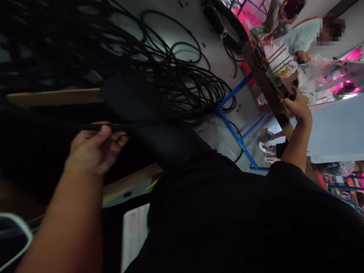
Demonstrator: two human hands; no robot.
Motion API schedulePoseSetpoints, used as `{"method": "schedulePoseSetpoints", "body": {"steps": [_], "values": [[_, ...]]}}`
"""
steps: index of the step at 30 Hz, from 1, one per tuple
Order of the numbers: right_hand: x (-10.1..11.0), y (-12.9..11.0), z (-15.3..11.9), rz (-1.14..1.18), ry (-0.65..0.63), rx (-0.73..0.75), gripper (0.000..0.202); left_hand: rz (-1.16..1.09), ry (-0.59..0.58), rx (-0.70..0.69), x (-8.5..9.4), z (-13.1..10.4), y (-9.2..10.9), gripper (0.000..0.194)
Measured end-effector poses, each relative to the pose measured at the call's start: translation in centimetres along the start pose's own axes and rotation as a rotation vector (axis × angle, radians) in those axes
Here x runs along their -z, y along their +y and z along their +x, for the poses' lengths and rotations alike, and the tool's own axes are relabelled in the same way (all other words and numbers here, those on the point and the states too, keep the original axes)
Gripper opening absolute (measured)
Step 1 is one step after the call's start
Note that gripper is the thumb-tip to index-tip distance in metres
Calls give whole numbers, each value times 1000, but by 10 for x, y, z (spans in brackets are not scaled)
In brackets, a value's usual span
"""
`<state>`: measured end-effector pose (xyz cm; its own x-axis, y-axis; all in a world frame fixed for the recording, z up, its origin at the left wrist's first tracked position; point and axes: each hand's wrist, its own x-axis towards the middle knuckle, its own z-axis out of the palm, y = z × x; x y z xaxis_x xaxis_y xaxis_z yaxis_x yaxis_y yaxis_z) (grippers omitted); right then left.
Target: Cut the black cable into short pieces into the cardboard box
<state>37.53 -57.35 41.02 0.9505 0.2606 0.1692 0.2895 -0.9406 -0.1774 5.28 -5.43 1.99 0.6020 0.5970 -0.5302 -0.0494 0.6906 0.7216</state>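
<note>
My left hand (98,146) pinches a black cable (148,122) between thumb and fingers. The cable runs right across a dark padded surface (170,140) toward a large tangle of black cable (190,83) on the floor. At the edge of a brown bench (280,113) is my right hand (298,105), its thumb and forefinger apart. A thin dark tool-like item (275,83) lies close to that thumb; its kind is hard to make out.
A blue metal frame (237,132) stands under the bench. Clear plastic bags (308,81) and several thin rods (278,58) lie on top. A co-worker (303,36) is at the far side. A thick black coil (227,24) rests on the floor, and a wooden edge (57,98) borders a dark space.
</note>
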Motion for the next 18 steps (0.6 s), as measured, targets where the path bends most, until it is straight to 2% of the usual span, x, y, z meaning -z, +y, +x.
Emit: {"method": "schedulePoseSetpoints", "body": {"steps": [4,7,10,12,14,16,18], "values": [[-8,12,4,24,-51,-87,99,5,-45,7,4,-3,-1,75],[-14,20,6,6,-70,-128,92,8,-88,7,9,-4,-3,71],[-19,8,5,-39,46,-99,90,11,-134,5,13,-4,-4,67],[-23,-17,8,-38,185,-31,83,12,-163,-6,16,-3,-5,67],[-29,-56,18,-1,246,55,62,8,-177,-33,17,-1,-8,68],[-37,-102,37,-24,152,136,45,-3,-193,-65,17,1,-13,67],[-43,-144,60,-117,121,123,40,-29,-196,-83,18,3,-19,67]]}}
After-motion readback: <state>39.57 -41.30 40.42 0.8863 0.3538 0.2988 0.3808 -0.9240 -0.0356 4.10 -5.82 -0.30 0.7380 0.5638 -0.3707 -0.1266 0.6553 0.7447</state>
